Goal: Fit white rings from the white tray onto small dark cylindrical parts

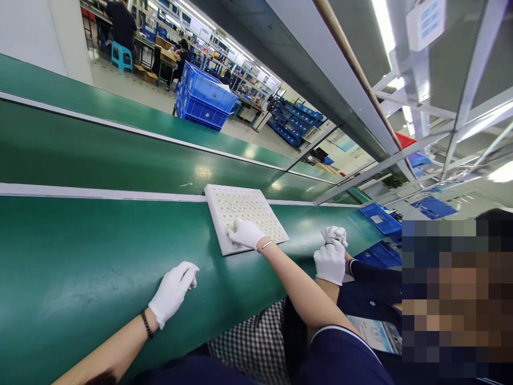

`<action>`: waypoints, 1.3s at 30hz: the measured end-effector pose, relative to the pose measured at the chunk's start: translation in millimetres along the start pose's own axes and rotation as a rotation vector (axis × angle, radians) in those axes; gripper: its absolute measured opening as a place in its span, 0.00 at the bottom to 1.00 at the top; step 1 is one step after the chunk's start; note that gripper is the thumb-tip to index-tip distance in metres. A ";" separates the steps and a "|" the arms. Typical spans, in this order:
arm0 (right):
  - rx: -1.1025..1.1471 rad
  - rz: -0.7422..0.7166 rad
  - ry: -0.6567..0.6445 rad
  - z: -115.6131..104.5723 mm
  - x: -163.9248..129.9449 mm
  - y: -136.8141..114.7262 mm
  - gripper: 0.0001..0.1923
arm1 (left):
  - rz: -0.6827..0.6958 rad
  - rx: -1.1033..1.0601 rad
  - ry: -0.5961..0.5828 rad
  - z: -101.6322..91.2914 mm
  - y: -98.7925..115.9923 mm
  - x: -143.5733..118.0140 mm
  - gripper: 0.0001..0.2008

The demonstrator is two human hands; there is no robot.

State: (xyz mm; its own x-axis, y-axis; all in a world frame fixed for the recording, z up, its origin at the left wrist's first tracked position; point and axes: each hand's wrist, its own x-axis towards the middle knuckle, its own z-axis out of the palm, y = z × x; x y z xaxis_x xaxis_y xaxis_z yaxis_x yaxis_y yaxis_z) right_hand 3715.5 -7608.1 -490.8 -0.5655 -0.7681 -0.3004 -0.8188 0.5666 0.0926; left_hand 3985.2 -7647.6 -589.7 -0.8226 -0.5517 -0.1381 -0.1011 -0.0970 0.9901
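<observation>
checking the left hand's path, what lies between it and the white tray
Only bare green belt lies between the left hand and the white tray in the head view; the right hand rests on the tray.

A factory assembly line: long green conveyor belt (100, 155), stacked blue crates (204, 96), rows of workbenches (248, 101).

Left hand (174, 291) in white glove, palm down, fingers loosely curled, forearm bare, dark band on wrist, reaching in from lower left. Right hand (245, 233) in white glove, arm stretched forward and bare to a dark blue short sleeve, thin bracelet at wrist, fingers bent downward, no closed grip seen.
</observation>
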 end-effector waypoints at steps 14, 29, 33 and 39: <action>1.580 -0.559 -0.177 55.9 -27.0 -137.4 0.20 | 0.256 0.028 0.563 -29.1 12.3 13.0 0.19; 1.804 -0.694 -0.104 87.1 -20.4 -149.6 0.22 | 0.099 -0.340 0.487 -38.2 29.1 8.9 0.09; 1.746 -0.682 -0.126 89.1 -21.2 -154.9 0.26 | 0.063 -0.521 0.483 -40.9 27.8 11.9 0.09; 1.537 -0.619 -0.044 91.1 -22.3 -155.5 0.30 | -0.009 -0.518 0.477 -43.1 28.2 14.1 0.15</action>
State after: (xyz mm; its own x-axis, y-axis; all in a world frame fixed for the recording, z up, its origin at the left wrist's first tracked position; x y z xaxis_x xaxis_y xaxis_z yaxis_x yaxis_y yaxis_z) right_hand 3864.5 -7651.9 -585.0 -0.1871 -0.9815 0.0405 -0.0324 -0.0351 -0.9989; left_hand 3994.9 -7693.8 -564.7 -0.4759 -0.8404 -0.2591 0.2702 -0.4201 0.8663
